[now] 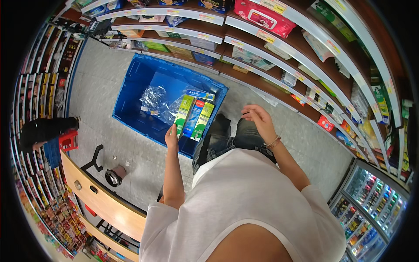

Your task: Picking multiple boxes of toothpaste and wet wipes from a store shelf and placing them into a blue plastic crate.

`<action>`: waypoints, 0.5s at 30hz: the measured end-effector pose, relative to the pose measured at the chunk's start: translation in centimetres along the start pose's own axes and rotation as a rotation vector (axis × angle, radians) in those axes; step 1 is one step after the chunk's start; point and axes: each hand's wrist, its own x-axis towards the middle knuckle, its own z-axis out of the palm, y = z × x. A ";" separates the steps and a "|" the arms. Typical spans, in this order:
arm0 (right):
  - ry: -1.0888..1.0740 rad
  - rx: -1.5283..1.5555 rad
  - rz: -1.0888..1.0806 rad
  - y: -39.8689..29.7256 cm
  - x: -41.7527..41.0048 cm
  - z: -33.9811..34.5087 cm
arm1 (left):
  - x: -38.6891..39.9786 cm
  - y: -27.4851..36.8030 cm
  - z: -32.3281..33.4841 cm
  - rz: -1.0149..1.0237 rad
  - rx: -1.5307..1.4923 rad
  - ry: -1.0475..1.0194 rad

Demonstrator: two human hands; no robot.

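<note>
My left hand (172,136) holds the lower end of a green and white Darlie toothpaste box (183,113) over a blue plastic crate (128,126). Beside that box lie a blue and red toothpaste box (193,118) and another green and white Darlie box (203,121). A blue and white box (200,95) lies crosswise at their top ends. Crumpled clear plastic wrap (153,99) rests inside the crate, to the left of the boxes. My right hand (257,117) is raised to the right of the crate, above my legs, fingers loosely bent, with nothing seen in it.
Stocked store shelves (248,73) curve along the top and right. A glass-door drinks fridge (368,203) stands lower right. At the left are a wooden table (108,204), a small bin (115,176), a red plastic stool (68,140) and another person in dark clothes (45,131).
</note>
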 end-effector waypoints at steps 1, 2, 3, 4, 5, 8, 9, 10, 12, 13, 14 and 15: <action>0.018 -0.003 0.000 0.1 -0.5 0.0 | 0.2 -0.4 0.9 -0.005 0.006 -0.016; 0.031 -0.012 0.002 0.2 -0.9 0.0 | 0.5 -0.6 1.8 -0.007 0.071 -0.033; 0.042 -0.019 0.002 0.3 -1.3 0.0 | 1.0 -1.2 2.2 -0.006 0.136 -0.047; 0.026 -0.014 0.001 0.1 -1.3 0.7 | 2.2 -3.2 0.8 0.044 0.168 -0.023; 0.002 -0.023 -0.003 0.0 -1.4 1.2 | 3.4 -4.9 -1.0 0.046 0.165 -0.008; 0.034 -0.055 -0.015 0.1 -2.0 0.2 | 3.1 -5.7 -0.5 0.411 0.882 0.051; 0.049 -0.066 -0.017 0.1 -2.1 -0.2 | 2.7 -5.3 -0.1 0.415 0.881 0.040; 0.058 -0.069 -0.019 0.3 -2.2 -0.6 | 2.3 -5.0 0.4 0.507 1.018 0.047; 0.095 -0.074 -0.041 0.6 -2.3 -1.5 | 1.7 -4.0 1.8 0.605 1.152 0.048; 0.098 -0.080 -0.043 0.5 -2.2 -1.7 | 1.3 -3.7 2.7 0.697 0.988 -0.039; 0.098 -0.074 -0.035 0.4 -2.1 -1.8 | 0.9 -3.3 3.7 0.782 0.819 -0.125; 0.087 -0.072 -0.027 0.1 -1.9 -1.7 | 1.1 -3.5 3.3 0.779 0.806 -0.120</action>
